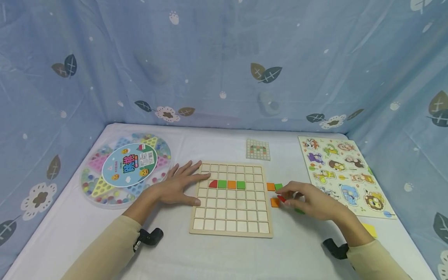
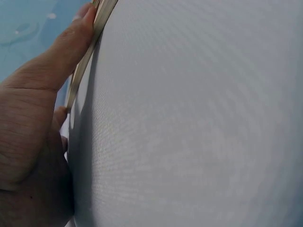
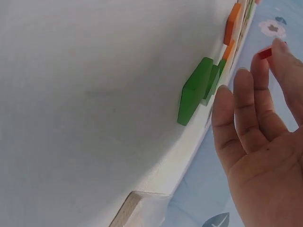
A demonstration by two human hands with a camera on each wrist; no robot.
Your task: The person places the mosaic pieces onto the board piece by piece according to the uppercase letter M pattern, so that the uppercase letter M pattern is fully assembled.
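Observation:
A wooden grid board (image 1: 231,215) lies on the white table. One of its upper rows bears a red rounded tile (image 1: 213,184), green tiles (image 1: 222,184) and an orange tile (image 1: 231,184). My left hand (image 1: 176,186) rests at the board's left edge, fingers spread, thumb on the frame. Right of the board, my right hand (image 1: 309,200) pinches a small red tile (image 1: 281,198) between thumb and index finger, above the table. Near it lie orange tiles (image 1: 275,202) and green tiles (image 1: 278,186); in the right wrist view a green tile (image 3: 194,92) lies beside the fingers.
Behind the board lies a small pattern card (image 1: 258,149). A round box of Chinese checkers (image 1: 94,190) stands at the left. On the right is an animal puzzle board (image 1: 344,177), with a yellow piece (image 1: 369,230) near the right forearm. A blue patterned curtain (image 1: 210,58) surrounds the table.

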